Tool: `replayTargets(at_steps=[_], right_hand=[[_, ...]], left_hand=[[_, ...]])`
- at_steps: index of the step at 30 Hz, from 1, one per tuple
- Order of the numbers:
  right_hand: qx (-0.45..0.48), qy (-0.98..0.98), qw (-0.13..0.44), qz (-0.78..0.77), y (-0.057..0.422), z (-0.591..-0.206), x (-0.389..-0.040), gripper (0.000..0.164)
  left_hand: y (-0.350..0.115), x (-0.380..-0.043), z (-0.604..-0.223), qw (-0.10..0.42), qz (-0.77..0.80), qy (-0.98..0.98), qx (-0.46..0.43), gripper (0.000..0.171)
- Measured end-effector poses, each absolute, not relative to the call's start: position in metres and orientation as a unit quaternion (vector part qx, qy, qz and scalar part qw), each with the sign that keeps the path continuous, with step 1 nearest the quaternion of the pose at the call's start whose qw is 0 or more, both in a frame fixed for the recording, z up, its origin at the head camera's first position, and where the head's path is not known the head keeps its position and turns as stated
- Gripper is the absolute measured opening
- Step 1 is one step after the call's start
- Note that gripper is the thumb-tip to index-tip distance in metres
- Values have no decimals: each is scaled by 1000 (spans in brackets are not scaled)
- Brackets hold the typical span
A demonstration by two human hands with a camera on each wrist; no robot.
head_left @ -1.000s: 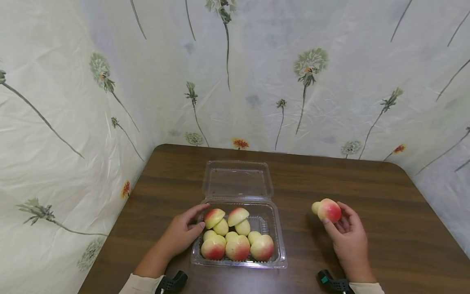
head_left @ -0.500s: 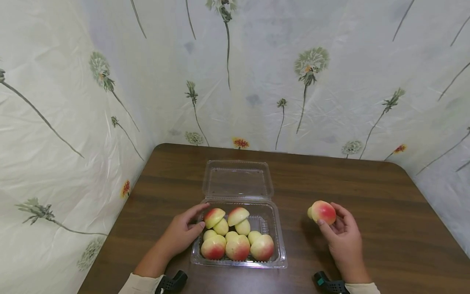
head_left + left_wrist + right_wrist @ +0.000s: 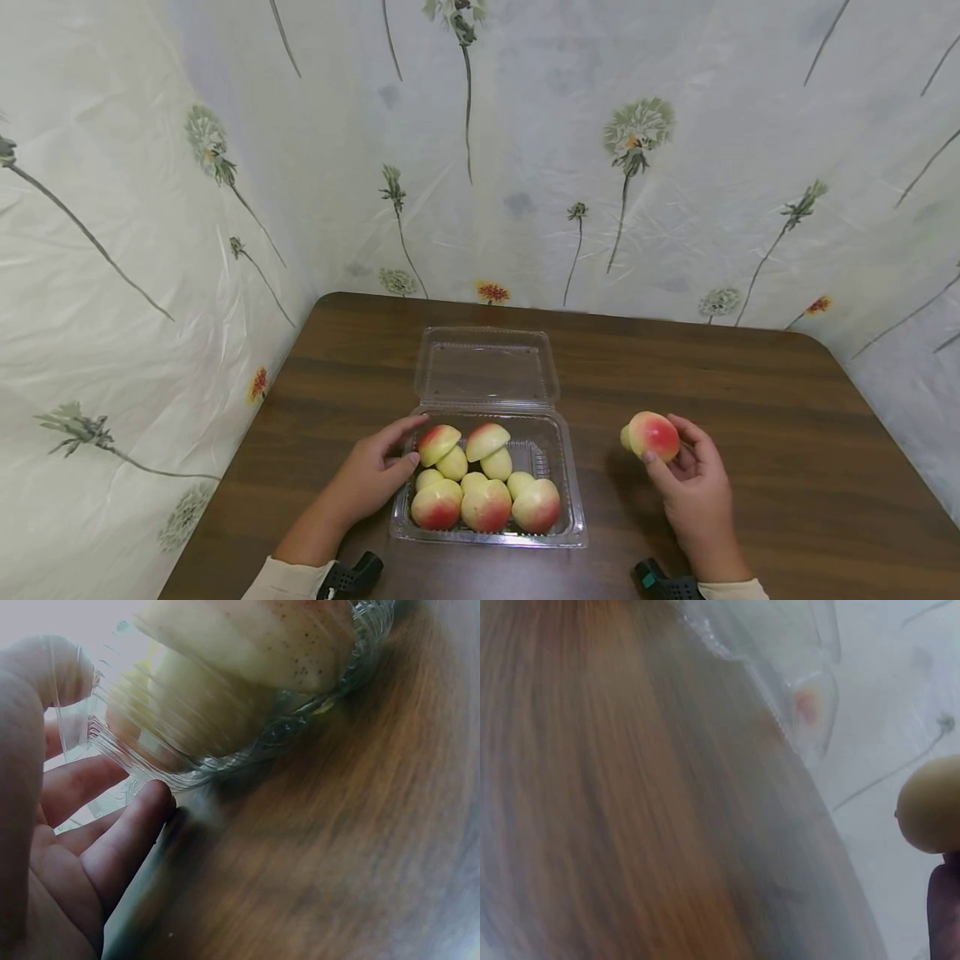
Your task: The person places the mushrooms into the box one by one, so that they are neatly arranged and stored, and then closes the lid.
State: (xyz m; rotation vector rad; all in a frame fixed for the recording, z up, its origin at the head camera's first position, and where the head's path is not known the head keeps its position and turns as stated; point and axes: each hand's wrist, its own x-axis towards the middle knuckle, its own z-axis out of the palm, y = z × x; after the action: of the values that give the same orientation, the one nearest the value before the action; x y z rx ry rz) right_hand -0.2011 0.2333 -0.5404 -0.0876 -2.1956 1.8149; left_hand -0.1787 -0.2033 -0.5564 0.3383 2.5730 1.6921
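My right hand (image 3: 697,492) holds a mushroom-shaped piece (image 3: 654,436) above the table, right of a clear plastic clamshell box (image 3: 573,500). The piece has a red-and-yellow rounded cap and a pale yellow stem that points left. In the right wrist view only the piece's pale rounded end (image 3: 934,806) and a bit of a finger show at the right edge. My left hand (image 3: 372,471) grips the box's left side, its fingers against the plastic wall in the left wrist view. Inside the box lie several like mushroom-shaped pieces (image 3: 486,504), two behind and a row in front.
The box's clear lid (image 3: 486,367) lies folded back behind it on the dark wooden table (image 3: 750,400). A flower-printed sheet (image 3: 525,150) hangs behind the table and along its left side.
My right hand has moved left toward the box, carrying the mushroom-shaped piece. The left hand and the box have stayed in place.
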Motion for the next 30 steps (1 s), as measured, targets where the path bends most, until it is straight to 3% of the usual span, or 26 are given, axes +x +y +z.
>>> replayTargets(at_steps=[19, 30], right_hand=[[22, -760, 160, 630, 217, -530, -193, 55], [5, -763, 156, 628, 201, -526, -192, 53]], left_hand=[[-202, -179, -554, 20, 541, 833, 109, 53], [-202, -179, -554, 22, 547, 831, 104, 52]])
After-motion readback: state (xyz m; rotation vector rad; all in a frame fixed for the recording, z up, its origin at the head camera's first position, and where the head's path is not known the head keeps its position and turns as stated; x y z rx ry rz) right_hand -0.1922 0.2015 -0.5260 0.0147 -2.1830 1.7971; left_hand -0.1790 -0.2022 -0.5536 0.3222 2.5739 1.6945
